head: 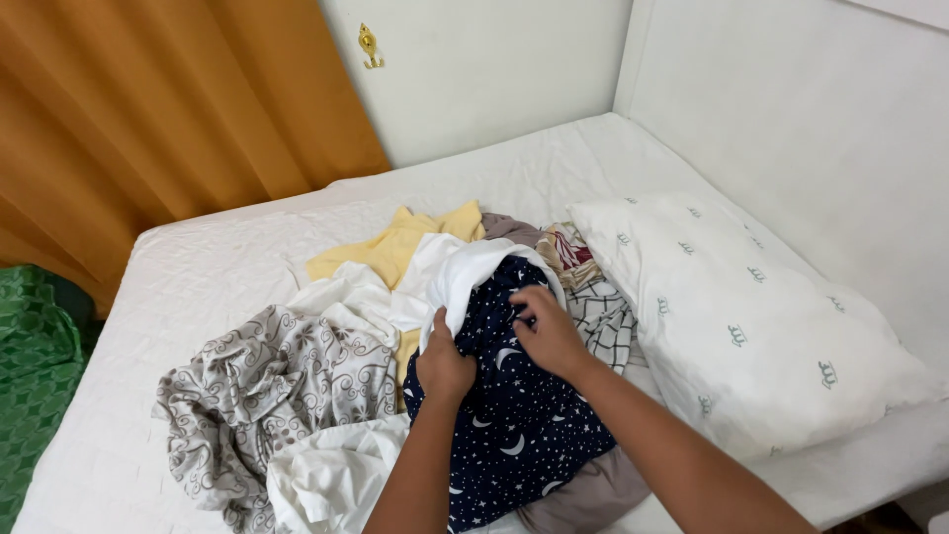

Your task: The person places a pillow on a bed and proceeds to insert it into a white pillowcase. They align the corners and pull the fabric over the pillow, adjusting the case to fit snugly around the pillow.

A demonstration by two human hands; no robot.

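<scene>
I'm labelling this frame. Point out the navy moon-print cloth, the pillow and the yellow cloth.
navy moon-print cloth (514, 425), head view, middle of fabric.
pillow (751, 316), head view, centre of top face.
yellow cloth (395, 247), head view, upper fold.

White bed, orange curtain, white walls

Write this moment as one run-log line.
left hand: grips navy moon-print cloth | right hand: pinches same cloth | beside: white pillow | on: bed
</scene>
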